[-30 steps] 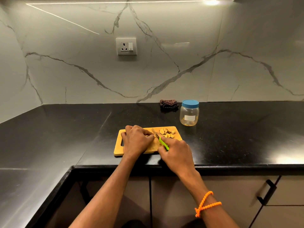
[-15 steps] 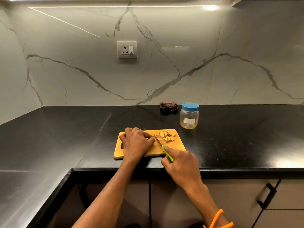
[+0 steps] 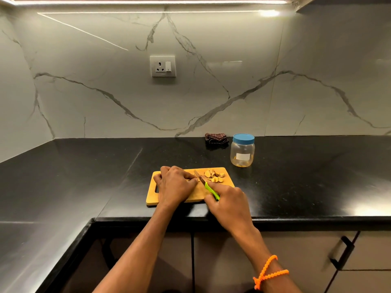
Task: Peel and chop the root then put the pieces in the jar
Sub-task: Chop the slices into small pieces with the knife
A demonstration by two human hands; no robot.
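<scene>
A wooden cutting board lies on the black counter near its front edge. My left hand is curled over the root on the board's left half; the root itself is almost wholly hidden under the fingers. My right hand grips a green-handled knife, whose blade points away from me and sits right beside my left fingertips. A small heap of cut root pieces lies on the board's far right corner. A clear plastic jar with a blue lid on stands behind the board to the right.
A folded dark cloth lies against the marble wall left of the jar. A wall socket is above. The black counter wraps round to the left. Cabinet doors with a black handle are below the counter edge.
The knife and my right hand have slid back and forth a little beside my left fingertips. My left hand stays in place on the root.
</scene>
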